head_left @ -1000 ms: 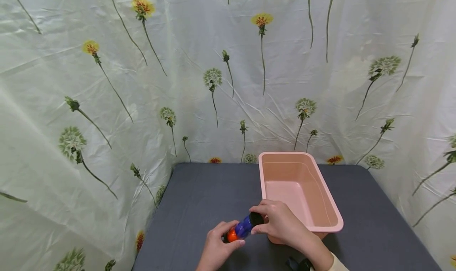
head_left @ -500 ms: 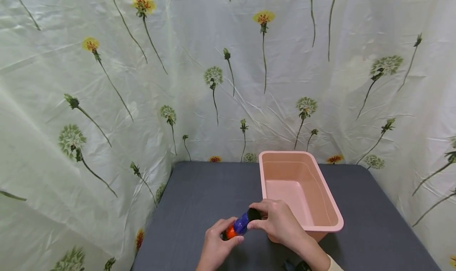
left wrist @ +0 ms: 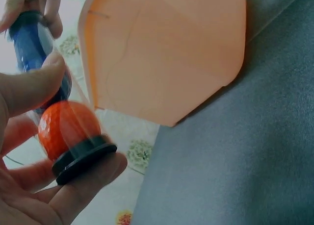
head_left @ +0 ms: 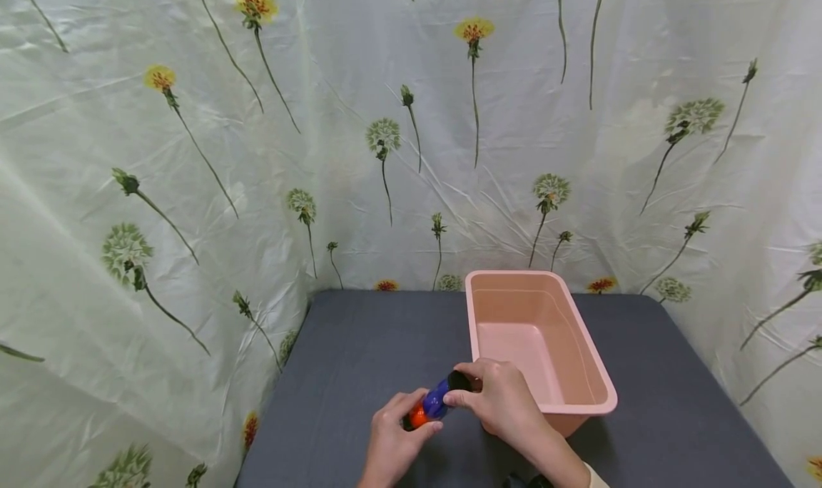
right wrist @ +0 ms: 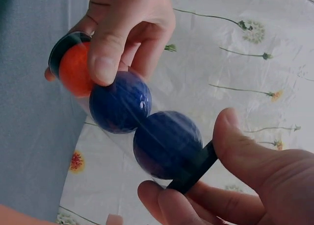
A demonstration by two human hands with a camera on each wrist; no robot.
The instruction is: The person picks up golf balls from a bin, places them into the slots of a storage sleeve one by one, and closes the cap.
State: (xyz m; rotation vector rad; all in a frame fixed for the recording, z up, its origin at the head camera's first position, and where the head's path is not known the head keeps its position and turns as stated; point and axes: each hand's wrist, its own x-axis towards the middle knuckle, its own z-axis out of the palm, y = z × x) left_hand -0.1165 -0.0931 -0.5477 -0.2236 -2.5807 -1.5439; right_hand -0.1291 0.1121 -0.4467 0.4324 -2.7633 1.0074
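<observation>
A clear tube with black end caps runs slantwise between my two hands, above the table. Inside it are an orange ball and two blue balls, in a row. My left hand grips the orange end, thumb on the tube and fingers behind it and under its cap. At the upper end, my right hand pinches the other black cap between thumb and fingers. That cap sits against the tube's end in the right wrist view; how tightly cannot be told.
A pink plastic bin stands on the dark grey table, just beyond and right of my hands. Below my right forearm, a dark object shows at the bottom edge, its kind unclear. A flowered white curtain hangs behind and beside the table.
The tube and right hand have shifted slightly up in the head view. My right thumb has moved a little left, onto the tube beside the cap. Both hands keep hold.
</observation>
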